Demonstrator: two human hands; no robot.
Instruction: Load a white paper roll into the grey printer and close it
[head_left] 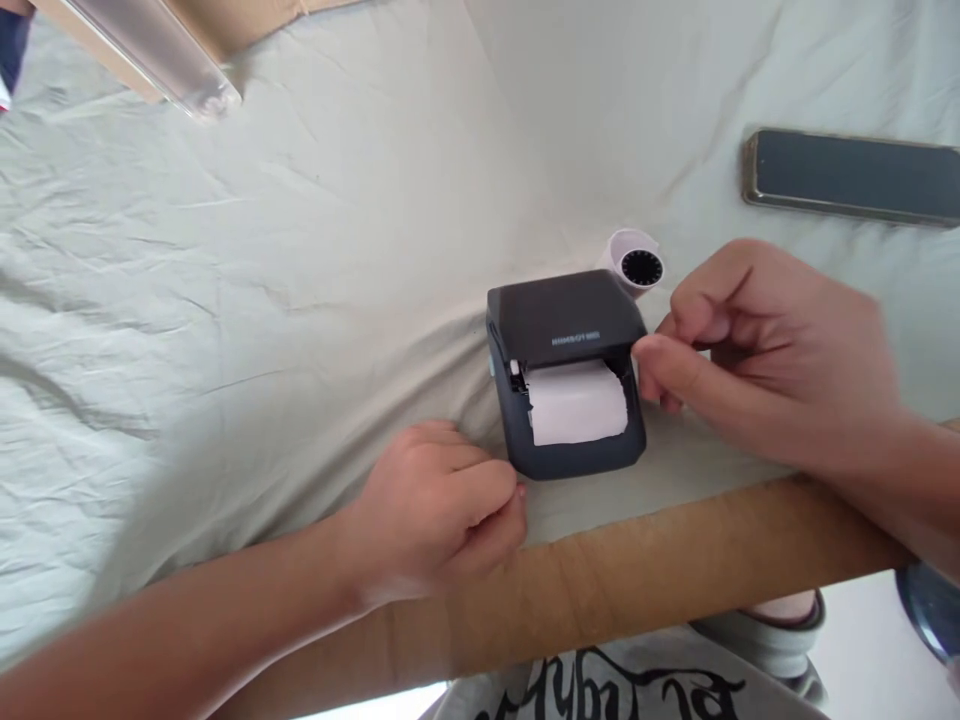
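Note:
A small black label printer (pixel 574 300) lies on the cloth in front of me, with a white paper roll (pixel 577 405) showing in its opening. Pale lettering on its top panel reads roughly NIIMBOT. My right hand (pixel 772 350) is closed at the printer's right side, thumb and fingers pinched at the edge of the panel. Beside the near left corner rests my left hand (pixel 446 505), curled into a fist on the cloth and touching or nearly touching the printer; its fingertips are partly hidden. A second white roll (pixel 626 250) with a dark core stands just behind the printer.
A dark-screened phone (pixel 855 175) lies at the right. At the far left are a clear plastic case (pixel 180 60) and some cardboard (pixel 240 20). Wrinkled pale cloth (pixel 337 200) covers the table, whose wooden edge (pixel 600 590) runs along the near side.

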